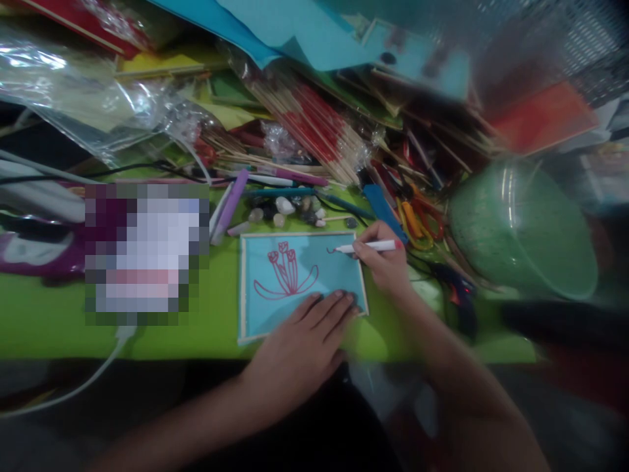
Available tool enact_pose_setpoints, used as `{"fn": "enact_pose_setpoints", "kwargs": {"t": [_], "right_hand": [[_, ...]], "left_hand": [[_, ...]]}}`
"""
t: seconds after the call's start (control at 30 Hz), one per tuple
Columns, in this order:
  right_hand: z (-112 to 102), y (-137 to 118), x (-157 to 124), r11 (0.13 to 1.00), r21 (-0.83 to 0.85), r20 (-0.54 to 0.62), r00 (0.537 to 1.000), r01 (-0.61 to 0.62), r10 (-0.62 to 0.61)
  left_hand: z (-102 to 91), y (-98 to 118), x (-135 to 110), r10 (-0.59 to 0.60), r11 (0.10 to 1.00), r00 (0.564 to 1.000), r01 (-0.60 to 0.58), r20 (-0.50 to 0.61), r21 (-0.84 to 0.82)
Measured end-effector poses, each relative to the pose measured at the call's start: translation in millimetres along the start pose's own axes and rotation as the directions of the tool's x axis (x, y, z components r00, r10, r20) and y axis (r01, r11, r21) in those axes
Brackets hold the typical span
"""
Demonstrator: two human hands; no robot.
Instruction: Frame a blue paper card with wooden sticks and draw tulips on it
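Note:
A light-blue board (pixel 255 321) with a pale wooden frame lies on the green tabletop. On it is a red line drawing of flowers (pixel 291 275) with long curved leaves. My left hand (pixel 307 331) rests flat across the board's lower right part, fingers stretched out and covering some of the frame. In my right hand (pixel 386 262) is a white marker pen (pixel 371 246) with a red end, pinched between thumb and fingers. Its tip touches the board near the upper right, at a short red curved stroke (pixel 331 250).
Behind the board lie several pebbles (pixel 284 205), pens and a purple marker (pixel 232 202). Orange-handled scissors (pixel 413 223) and a green bowl (pixel 521 229) stand to the right. A blurred-out device (pixel 147 255) with a white cable is left. Bundled sticks (pixel 314 118) and plastic wrap fill the back.

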State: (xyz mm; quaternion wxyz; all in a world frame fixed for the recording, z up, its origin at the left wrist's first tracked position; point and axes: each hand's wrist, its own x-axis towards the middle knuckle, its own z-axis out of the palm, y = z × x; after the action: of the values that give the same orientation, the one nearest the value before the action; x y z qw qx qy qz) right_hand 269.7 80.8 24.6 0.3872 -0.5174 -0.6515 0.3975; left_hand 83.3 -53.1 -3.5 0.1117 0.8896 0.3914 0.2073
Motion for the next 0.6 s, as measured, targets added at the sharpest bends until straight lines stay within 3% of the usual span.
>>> {"fn": "enact_pose_setpoints", "kwargs": {"t": [0.4, 0.6], "right_hand": [[1.1, -0.9, 1.6, 1.0, -0.023, -0.01, 1.0, 0.006, -0.006], [-0.5, -0.5, 2.9, 0.999, 0.044, -0.027, 1.0, -0.007, 0.008]], "left_hand": [[-0.9, -0.1, 0.7, -0.006, 1.0, 1.0, 0.006, -0.014, -0.003], [-0.9, -0.1, 1.5, 0.002, 1.0, 0.999, -0.001, -0.037, 0.001]]}}
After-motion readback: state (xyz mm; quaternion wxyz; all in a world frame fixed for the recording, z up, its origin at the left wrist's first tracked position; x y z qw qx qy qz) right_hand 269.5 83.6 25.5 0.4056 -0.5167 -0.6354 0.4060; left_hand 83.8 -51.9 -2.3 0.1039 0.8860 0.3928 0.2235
